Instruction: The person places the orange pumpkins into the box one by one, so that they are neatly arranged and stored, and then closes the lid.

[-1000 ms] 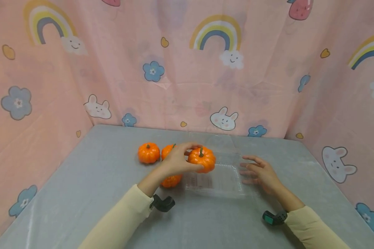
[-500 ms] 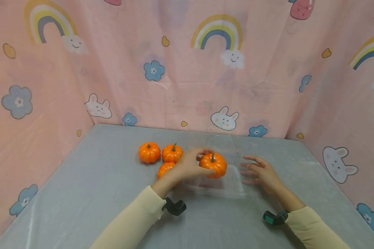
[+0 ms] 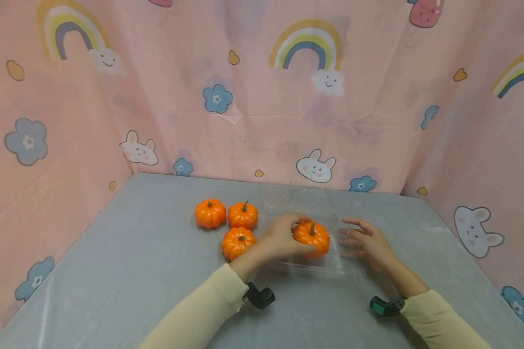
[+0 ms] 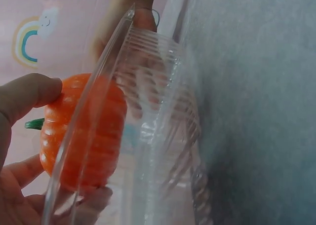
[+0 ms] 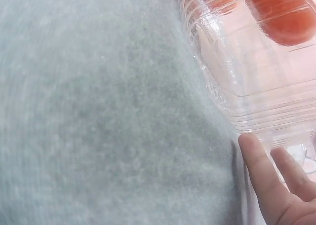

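In the head view my left hand grips a small orange pumpkin with a green stem, thumb on the near side and fingers on the far side. The pumpkin is within the outline of a clear plastic clamshell container, whose lid stands raised at the back. Through the container's clear wall, the left wrist view shows the lower part of this pumpkin. My right hand is at the container's right side, fingers extended. In the right wrist view its fingertips touch or nearly touch the wall.
To the left of the container, three more orange pumpkins lie on the grey table: one at far left, one beside it, one nearer me. A pink patterned curtain encloses the back and sides.
My left hand has carried the pumpkin rightward and lower, into the container's outline. The nearer pumpkin on the table has come into fuller view. My right hand has stayed in place.
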A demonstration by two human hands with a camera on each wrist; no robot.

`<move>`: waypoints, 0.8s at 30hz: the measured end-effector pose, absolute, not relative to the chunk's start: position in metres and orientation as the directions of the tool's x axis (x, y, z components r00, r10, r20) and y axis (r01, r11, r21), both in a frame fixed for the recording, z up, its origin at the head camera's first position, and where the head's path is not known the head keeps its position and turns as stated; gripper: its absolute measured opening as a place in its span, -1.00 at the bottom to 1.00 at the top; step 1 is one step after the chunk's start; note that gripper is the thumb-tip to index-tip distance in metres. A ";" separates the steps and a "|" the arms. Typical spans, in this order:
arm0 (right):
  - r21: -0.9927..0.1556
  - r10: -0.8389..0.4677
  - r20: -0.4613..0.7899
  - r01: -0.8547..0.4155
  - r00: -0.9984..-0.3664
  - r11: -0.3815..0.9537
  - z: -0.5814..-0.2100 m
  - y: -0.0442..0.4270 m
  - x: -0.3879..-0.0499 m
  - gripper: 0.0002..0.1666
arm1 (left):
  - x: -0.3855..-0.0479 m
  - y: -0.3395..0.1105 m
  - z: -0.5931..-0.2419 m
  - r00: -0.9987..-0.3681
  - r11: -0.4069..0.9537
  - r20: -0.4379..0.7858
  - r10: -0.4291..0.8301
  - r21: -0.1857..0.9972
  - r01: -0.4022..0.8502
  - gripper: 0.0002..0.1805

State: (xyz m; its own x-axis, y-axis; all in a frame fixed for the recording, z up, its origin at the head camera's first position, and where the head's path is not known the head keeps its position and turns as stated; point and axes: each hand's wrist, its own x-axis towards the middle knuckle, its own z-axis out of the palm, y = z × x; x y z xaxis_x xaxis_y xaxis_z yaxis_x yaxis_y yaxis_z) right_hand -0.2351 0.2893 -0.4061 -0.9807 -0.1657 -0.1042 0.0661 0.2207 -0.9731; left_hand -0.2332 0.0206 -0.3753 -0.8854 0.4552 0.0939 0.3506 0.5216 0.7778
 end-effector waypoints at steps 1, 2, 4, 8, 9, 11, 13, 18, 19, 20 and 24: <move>-0.973 -0.167 -0.104 0.066 -0.980 0.221 -0.406 0.289 -0.235 -0.45 | -0.233 0.023 -0.376 -0.885 0.524 0.092 0.456 0.776 0.351 -0.33; -0.973 -0.167 -0.105 0.066 -0.980 0.222 -0.406 0.290 -0.235 -0.45 | -0.233 0.024 -0.376 -0.885 0.525 0.092 0.456 0.775 0.351 -0.33; -0.972 -0.167 -0.106 0.067 -0.980 0.226 -0.406 0.290 -0.235 -0.45 | -0.233 0.028 -0.376 -0.884 0.529 0.090 0.458 0.772 0.353 -0.34; -0.974 -0.166 -0.106 0.069 -0.980 0.218 -0.406 0.290 -0.236 -0.48 | -0.232 0.034 -0.377 -0.885 0.536 0.083 0.459 0.768 0.350 -0.34; -0.974 -0.167 -0.105 0.068 -0.980 0.214 -0.406 0.290 -0.236 -0.48 | -0.231 0.035 -0.377 -0.885 0.538 0.085 0.458 0.766 0.352 -0.34; -0.976 -0.172 -0.102 0.066 -0.980 0.206 -0.406 0.290 -0.236 -0.49 | -0.232 0.039 -0.379 -0.883 0.541 0.093 0.460 0.759 0.362 -0.35; -0.977 -0.176 -0.099 0.062 -0.979 0.204 -0.406 0.289 -0.236 -0.49 | -0.232 0.042 -0.381 -0.881 0.544 0.098 0.463 0.753 0.370 -0.35; -0.975 -0.177 -0.091 0.051 -0.980 0.217 -0.406 0.289 -0.236 -0.47 | -0.234 0.050 -0.385 -0.878 0.543 0.079 0.472 0.758 0.361 -0.34; -0.974 -0.175 -0.090 0.050 -0.980 0.221 -0.406 0.289 -0.236 -0.47 | -0.234 0.051 -0.385 -0.878 0.540 0.074 0.473 0.763 0.356 -0.34; -0.973 -0.172 -0.091 0.051 -0.981 0.227 -0.406 0.289 -0.236 -0.46 | -0.234 0.052 -0.386 -0.878 0.541 0.071 0.473 0.763 0.353 -0.34; -0.968 -0.162 -0.092 0.050 -0.982 0.247 -0.406 0.290 -0.236 -0.42 | -0.236 0.058 -0.387 -0.878 0.539 0.061 0.474 0.769 0.345 -0.35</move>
State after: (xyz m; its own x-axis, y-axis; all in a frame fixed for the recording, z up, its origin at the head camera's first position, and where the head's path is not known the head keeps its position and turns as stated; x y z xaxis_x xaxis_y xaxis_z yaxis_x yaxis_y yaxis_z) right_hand -0.2355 0.2899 -0.4059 -0.9824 -0.1622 -0.0923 0.0501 0.2469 -0.9677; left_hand -0.2358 0.0575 -0.3866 -0.8782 0.4743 0.0614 0.3447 0.5388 0.7686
